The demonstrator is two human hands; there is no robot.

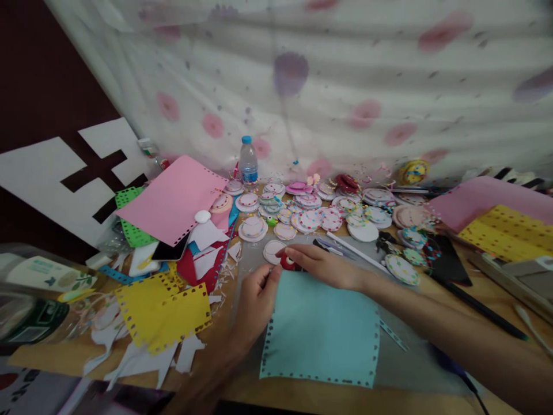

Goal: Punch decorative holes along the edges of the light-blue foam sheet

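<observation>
A light-blue foam or paper sheet (324,328) with small punched holes along its side and bottom edges lies in front of me. At its top left corner sits a small red craft punch (287,263), mostly covered by fingers. My right hand (317,265) reaches across from the right, its fingers closed over the punch. My left hand (256,302) is closed at the sheet's upper left corner, thumb and forefinger pressed together beside the punch. Just behind the hands lies a white paper disc (273,252). The sheet's top edge is hidden under my right hand.
Many decorated round paper pieces (307,220) crowd the back, near a water bottle (248,161). At left lie a pink sheet (177,199), a yellow punched sheet (168,314) and white scraps (144,360). A white stick (358,252) and a black rod (484,311) lie right.
</observation>
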